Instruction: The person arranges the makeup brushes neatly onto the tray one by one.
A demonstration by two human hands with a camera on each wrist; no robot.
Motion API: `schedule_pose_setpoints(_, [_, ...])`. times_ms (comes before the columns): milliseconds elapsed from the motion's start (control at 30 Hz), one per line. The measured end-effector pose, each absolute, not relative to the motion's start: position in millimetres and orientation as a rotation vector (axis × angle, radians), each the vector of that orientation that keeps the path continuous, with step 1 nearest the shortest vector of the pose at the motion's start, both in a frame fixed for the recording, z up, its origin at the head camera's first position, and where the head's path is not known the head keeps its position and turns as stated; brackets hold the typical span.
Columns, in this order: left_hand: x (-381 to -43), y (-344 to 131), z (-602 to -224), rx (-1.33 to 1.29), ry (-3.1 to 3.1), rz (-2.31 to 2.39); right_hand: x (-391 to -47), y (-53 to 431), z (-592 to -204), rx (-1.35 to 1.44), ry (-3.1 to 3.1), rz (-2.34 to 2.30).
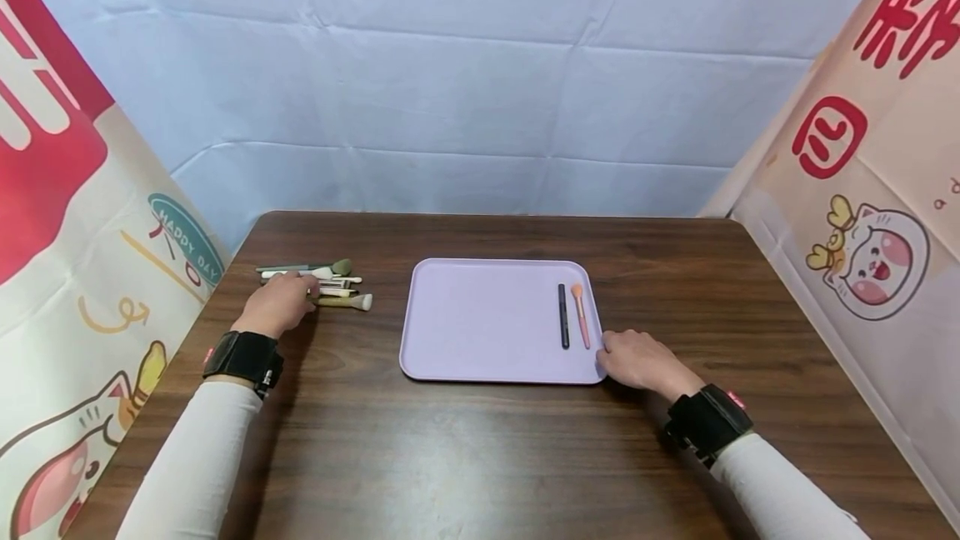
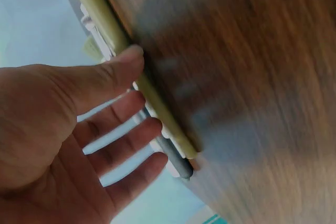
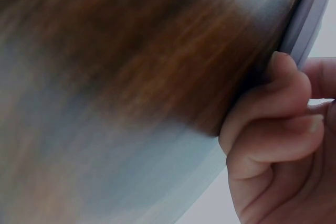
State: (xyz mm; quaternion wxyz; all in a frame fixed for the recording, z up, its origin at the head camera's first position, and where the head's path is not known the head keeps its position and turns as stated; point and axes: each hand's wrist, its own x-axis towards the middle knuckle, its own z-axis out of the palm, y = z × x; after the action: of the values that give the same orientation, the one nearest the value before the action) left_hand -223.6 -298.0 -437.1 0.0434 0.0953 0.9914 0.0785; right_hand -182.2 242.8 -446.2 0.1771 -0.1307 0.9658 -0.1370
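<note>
At the table's left, my left hand is over a group of makeup brushes. Its thumb is against the olive handle of the nearest makeup brush, which has a pale head; the index finger is mostly hidden behind the thumb. Several other brushes lie close beside it, among them one with a dark green head. My right hand grips the near right corner of a lilac tray, fingers curled at its rim. On the tray's right side lie a slim black pen-like stick and a pink makeup brush, side by side.
The tray lies flat on a dark wood-grain table. Behind the table hangs a pale blue cloth. Printed cloths flank both sides.
</note>
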Motion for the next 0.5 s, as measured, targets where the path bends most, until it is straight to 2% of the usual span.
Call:
schedule_pose_setpoints(300, [-232.2,-304.2,-437.8,0.566,2.988,0.363,-182.3,242.4,-447.4,-0.367,2.728,-0.377])
schedule_pose_setpoints(500, [-233.2,-309.4,-440.3,0.633,2.955,0.376,-183.0,242.2,-446.4,-0.370,2.734,-0.363])
